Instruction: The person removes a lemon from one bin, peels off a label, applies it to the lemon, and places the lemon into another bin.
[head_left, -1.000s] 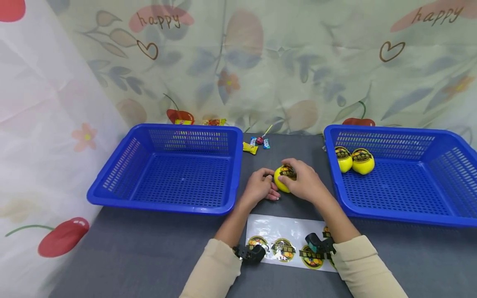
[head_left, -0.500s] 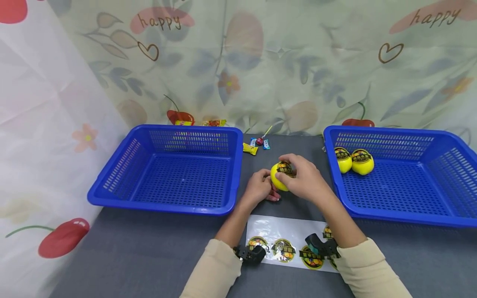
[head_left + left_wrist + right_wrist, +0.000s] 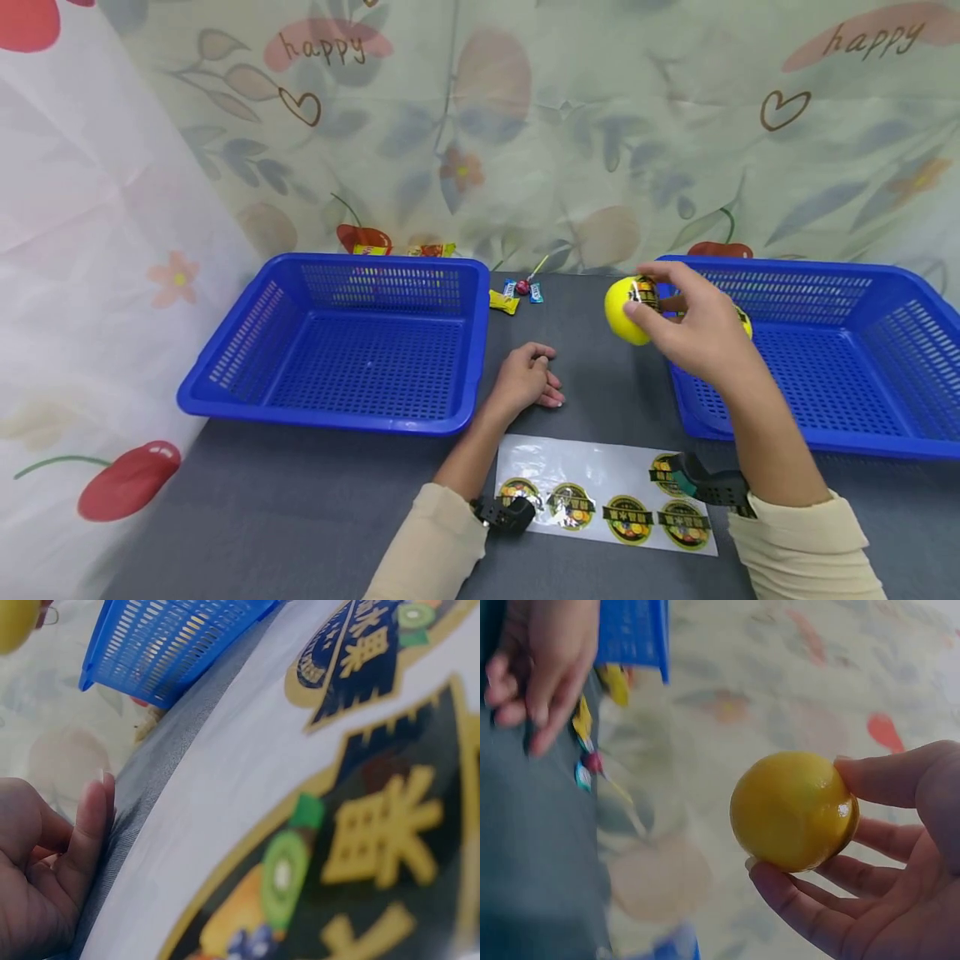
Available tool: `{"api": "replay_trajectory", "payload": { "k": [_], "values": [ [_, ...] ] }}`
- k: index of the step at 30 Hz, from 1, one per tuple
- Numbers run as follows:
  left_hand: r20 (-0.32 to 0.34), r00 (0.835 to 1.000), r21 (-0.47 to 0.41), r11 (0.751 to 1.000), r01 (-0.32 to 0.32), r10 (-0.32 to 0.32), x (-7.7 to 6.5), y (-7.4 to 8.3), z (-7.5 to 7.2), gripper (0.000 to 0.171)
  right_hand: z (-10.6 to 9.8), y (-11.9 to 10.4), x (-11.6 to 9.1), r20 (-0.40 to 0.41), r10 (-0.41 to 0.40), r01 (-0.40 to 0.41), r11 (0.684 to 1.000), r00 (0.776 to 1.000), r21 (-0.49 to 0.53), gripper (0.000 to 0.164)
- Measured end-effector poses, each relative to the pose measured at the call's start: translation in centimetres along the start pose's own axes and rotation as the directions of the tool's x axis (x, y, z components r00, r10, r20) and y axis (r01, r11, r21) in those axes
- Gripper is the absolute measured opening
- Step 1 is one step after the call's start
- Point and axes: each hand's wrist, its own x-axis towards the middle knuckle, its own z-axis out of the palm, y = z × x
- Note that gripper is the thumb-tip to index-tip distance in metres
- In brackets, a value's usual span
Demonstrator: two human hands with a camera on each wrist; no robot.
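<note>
My right hand (image 3: 701, 321) holds a bright yellow lemon (image 3: 625, 310) in the air by the left rim of the right basket. Thumb and fingertips grip its sides; a black and gold fruit sticker shows on it. In the right wrist view the lemon (image 3: 787, 811) turns a plain side to the camera. My left hand (image 3: 525, 377) rests on the grey table between the baskets, fingers loosely bent, holding nothing. Below the hands lies a white sticker sheet (image 3: 570, 462) with several round fruit stickers. More yellow fruit (image 3: 744, 321) in the right basket is mostly hidden behind my right hand.
A blue perforated basket (image 3: 330, 423) stands on the left, with nothing inside it. The right blue basket (image 3: 862, 442) stands opposite. Small wrapped candies (image 3: 504, 302) and a lollipop (image 3: 522, 287) lie at the back by the patterned curtain (image 3: 570, 150).
My right hand has lifted the lemon off the table near my left hand and carried it rightward and up toward the right basket. The left hand has stayed in place.
</note>
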Motion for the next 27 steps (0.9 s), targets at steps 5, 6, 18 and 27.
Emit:
{"api": "replay_trajectory", "payload": {
  "k": [5,6,18,27],
  "values": [
    [-0.009,1.000,0.025,1.000,0.003,-0.003,0.0,0.0,0.1,0.025,-2.8,2.5,-0.5,-0.036,0.100,-0.101,0.994,0.994,-0.035,0.062],
    [-0.009,1.000,0.031,1.000,0.003,-0.003,0.0,0.0,0.1,0.025,-3.4,3.2,-0.6,-0.041,0.121,-0.123,0.991,0.992,-0.050,0.065],
    [-0.004,1.000,0.056,0.998,0.024,-0.024,-0.3,0.5,-0.1,0.025,-5.1,9.8,-1.8,0.067,0.204,-0.178,0.944,0.977,-0.279,0.065],
    [-0.002,1.000,0.060,0.998,0.031,-0.031,-0.2,0.4,-0.1,0.025,-3.6,11.2,-0.8,0.198,0.168,-0.077,0.912,0.966,-0.403,0.061]
  ]
}}
